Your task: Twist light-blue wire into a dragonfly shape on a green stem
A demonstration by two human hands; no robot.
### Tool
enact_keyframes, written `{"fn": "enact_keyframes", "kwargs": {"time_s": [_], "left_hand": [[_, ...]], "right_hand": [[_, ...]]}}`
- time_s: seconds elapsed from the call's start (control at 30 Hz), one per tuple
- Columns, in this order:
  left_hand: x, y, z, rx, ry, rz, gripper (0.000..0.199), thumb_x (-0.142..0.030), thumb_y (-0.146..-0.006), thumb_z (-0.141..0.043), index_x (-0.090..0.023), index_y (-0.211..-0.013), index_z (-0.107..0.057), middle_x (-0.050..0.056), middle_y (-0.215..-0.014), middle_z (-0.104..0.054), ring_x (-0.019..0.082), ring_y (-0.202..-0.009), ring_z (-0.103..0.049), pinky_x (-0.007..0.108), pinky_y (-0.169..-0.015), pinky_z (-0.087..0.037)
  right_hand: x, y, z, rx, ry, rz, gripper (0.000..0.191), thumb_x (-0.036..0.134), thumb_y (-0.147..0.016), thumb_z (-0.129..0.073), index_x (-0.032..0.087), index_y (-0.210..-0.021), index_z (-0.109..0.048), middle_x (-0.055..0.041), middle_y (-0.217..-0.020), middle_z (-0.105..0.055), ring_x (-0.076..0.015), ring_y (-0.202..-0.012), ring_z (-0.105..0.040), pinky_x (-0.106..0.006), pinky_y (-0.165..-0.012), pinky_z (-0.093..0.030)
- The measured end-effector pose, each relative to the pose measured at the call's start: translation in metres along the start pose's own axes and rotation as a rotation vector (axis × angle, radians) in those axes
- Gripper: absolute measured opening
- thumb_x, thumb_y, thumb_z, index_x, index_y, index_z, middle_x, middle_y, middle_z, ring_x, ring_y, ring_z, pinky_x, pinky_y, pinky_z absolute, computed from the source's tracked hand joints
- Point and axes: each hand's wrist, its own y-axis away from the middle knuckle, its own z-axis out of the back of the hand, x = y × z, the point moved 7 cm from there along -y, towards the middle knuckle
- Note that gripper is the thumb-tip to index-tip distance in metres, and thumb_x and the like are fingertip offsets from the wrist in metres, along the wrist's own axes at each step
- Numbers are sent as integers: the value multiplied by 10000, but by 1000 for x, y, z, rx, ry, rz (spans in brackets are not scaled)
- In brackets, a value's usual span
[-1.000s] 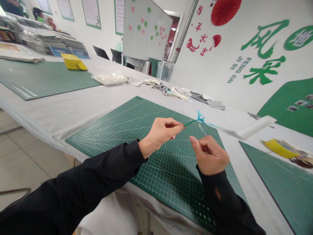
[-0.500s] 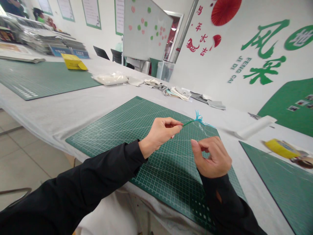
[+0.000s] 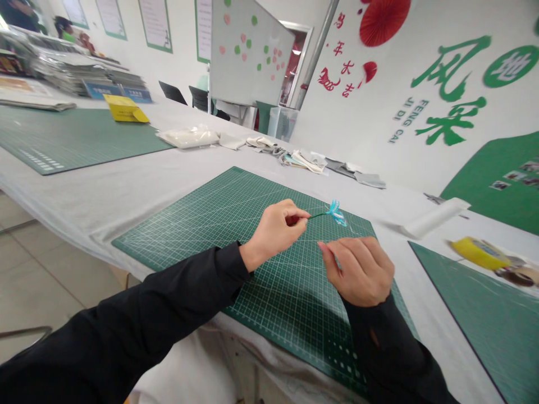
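Note:
My left hand (image 3: 281, 230) pinches the thin green stem of a small blue flower (image 3: 336, 213), whose looped petals point to the right. Just below and right of the flower, my right hand (image 3: 360, 269) is closed with its fingers curled; what it holds, if anything, is too small to make out. A faint clear thread shows between the flower and this hand. Both hands are above a green cutting mat (image 3: 210, 213) with a white grid.
A second mat (image 3: 84, 134) with a yellow box (image 3: 125, 109) lies left, a third (image 3: 484, 314) right. Plastic-wrapped stuff (image 3: 189, 137), cloth scraps (image 3: 309, 161), a white roll (image 3: 435, 217) and yellow tape-like item (image 3: 480, 252) surround them. A person (image 3: 65, 28) is far left.
The flower has turned slightly downward and its petals look rounder, with the long blue strand no longer sticking out right. My right hand has shifted a little left and its fingers have rolled over.

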Motion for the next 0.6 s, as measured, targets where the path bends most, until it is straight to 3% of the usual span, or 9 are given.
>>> {"fn": "enact_keyframes", "kwargs": {"time_s": [0.17, 0.33, 0.6], "left_hand": [[-9, 4, -2, 60, -306, -127, 202, -134, -814, -508, -147, -855, -705, 22, -804, -607, 97, -672, -528, 227, -608, -403], [-17, 10, -10, 207, -599, -266, 266, -155, -854, -439, -170, -808, -700, 23, -843, -614, 112, -694, -550, 252, -556, -336], [-22, 13, -16, 334, -683, -382, 257, -150, -847, -447, -190, -806, -697, 11, -832, -630, 131, -771, -572, 262, -567, -318]], "right_hand": [[-1, 1, 0, 15, 25, 19, 201, 130, -671, -763, 162, -722, -571, -14, -557, -602, -148, -583, -527, -300, -552, -404], [-7, 3, 2, 21, 66, 36, 190, 136, -671, -768, 154, -743, -594, -12, -548, -592, -149, -581, -518, -301, -554, -404], [-19, 6, 5, 37, 143, 5, 140, 191, -682, -766, 162, -709, -632, -3, -514, -546, -152, -574, -449, -307, -555, -369]]}}
